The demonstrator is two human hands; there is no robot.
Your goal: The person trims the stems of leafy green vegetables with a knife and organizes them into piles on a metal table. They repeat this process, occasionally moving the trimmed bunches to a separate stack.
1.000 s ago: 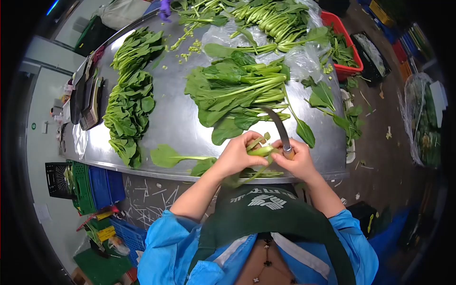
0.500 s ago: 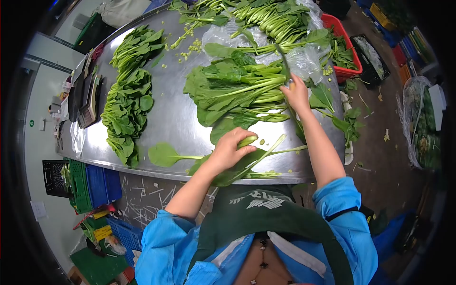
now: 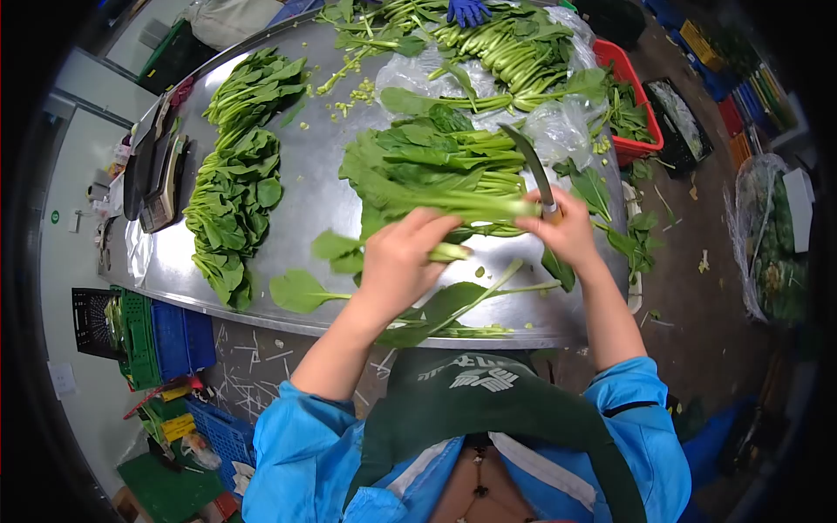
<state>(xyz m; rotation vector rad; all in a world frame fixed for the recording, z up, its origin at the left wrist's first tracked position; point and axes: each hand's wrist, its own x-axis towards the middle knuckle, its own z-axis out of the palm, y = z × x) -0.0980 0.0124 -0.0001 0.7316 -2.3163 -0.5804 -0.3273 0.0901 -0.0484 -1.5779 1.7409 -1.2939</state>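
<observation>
My left hand is closed round the stems of a small leafy green bunch, its leaves poking out to the left. My right hand grips a curved knife, its blade pointing up and away from me. The thumb side of that hand also meets the blurred stem end of a leafy green, which lies across the near side of a pile of leafy greens. Loose leaves lie nearest to me, by the table's front edge.
On the metal table a row of greens lies left, beside a scale. More stalks and plastic film lie at the back. A co-worker's blue glove reaches in there. A red crate stands right.
My left hand has moved up towards the pile, and my right hand has come down and nearer me. The knife blade now shows more fully. A blue-gloved hand has appeared at the back.
</observation>
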